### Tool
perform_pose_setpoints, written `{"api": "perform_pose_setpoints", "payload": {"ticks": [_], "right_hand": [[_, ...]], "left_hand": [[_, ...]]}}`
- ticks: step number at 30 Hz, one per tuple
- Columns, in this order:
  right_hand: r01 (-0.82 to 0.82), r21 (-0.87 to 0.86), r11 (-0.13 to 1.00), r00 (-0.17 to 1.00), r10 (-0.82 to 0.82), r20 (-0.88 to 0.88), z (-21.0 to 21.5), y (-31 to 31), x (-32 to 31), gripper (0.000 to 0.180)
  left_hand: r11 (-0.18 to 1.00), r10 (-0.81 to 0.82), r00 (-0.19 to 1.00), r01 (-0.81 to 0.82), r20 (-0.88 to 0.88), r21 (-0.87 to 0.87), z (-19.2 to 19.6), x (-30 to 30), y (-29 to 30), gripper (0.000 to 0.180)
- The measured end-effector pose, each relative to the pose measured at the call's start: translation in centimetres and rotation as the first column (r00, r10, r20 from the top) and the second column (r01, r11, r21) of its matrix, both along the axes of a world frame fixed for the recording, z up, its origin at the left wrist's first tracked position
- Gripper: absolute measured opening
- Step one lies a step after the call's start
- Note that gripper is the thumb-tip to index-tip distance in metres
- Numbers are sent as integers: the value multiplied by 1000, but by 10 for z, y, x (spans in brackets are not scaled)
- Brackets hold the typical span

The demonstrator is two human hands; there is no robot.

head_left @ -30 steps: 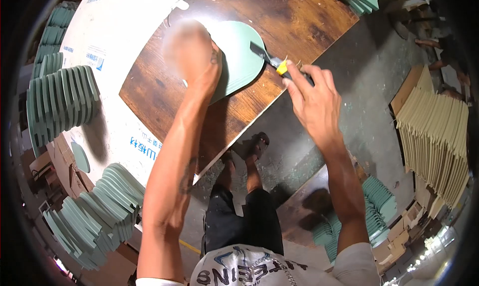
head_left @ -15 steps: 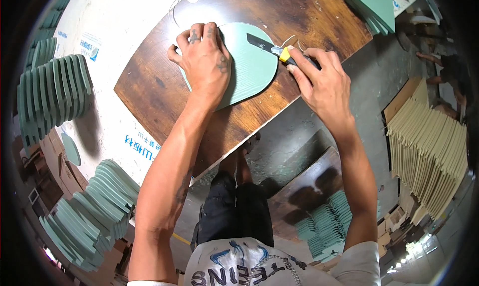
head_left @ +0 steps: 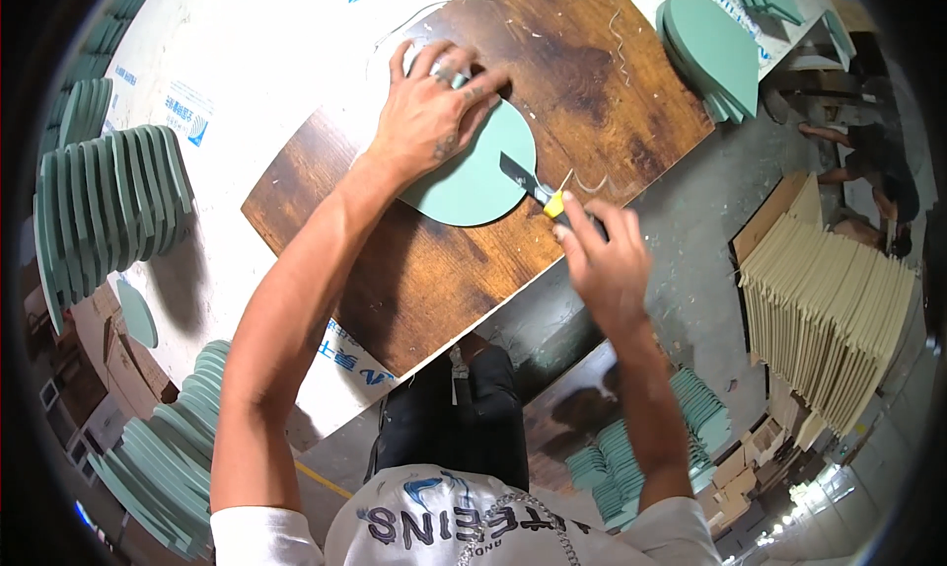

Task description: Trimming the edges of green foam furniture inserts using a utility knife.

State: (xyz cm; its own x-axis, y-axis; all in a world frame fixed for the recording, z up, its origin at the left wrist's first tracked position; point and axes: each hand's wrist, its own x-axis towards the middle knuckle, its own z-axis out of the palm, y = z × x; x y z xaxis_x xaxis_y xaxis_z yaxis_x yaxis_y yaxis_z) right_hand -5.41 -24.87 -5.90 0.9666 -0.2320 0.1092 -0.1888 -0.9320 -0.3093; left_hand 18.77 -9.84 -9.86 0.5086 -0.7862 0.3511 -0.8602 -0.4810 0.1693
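A rounded pale green panel (head_left: 473,183) lies on the brown wood-grain board (head_left: 592,92). My left hand (head_left: 434,112) is over its far left part, fingers spread and curled around its far edge; their tips are partly blurred and hidden. My right hand (head_left: 607,260) is closed around a utility knife (head_left: 555,205) with a yellow and black handle. The knife's dark blade (head_left: 515,171) points away from me and to the left, over the panel's right edge. Beside the knife, a thin pale strip (head_left: 592,183) curls over the board.
Green panels stand in a row (head_left: 113,206) on the white table (head_left: 237,102); another stack (head_left: 705,53) rests at the board's far right corner. More green pieces (head_left: 163,448) are at lower left. Beige sheets (head_left: 829,300) lean at right, near another person (head_left: 878,171).
My left hand has moved to the panel's far edge, with its fingers wider apart. My right hand and the knife have come down and nearer. The whole view has also shifted.
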Motion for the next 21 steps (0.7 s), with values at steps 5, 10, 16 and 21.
{"api": "perform_pose_setpoints", "payload": {"ticks": [5, 10, 16, 21], "right_hand": [[146, -39, 988, 989, -146, 4, 1, 20, -14, 43], [73, -58, 996, 993, -67, 93, -4, 13, -5, 44], [33, -56, 998, 992, -25, 126, -9, 4, 10, 43], [-3, -3, 1000, 988, 3, 157, -11, -9, 24, 41]], "left_hand": [[784, 574, 646, -611, -504, 109, 9, -49, -18, 76], [799, 583, 769, -602, -262, 9, 7, -44, -10, 47], [815, 570, 794, -579, -211, 21, -4, -43, -9, 38], [800, 595, 778, -597, -200, 59, -6, -44, -8, 37]]}}
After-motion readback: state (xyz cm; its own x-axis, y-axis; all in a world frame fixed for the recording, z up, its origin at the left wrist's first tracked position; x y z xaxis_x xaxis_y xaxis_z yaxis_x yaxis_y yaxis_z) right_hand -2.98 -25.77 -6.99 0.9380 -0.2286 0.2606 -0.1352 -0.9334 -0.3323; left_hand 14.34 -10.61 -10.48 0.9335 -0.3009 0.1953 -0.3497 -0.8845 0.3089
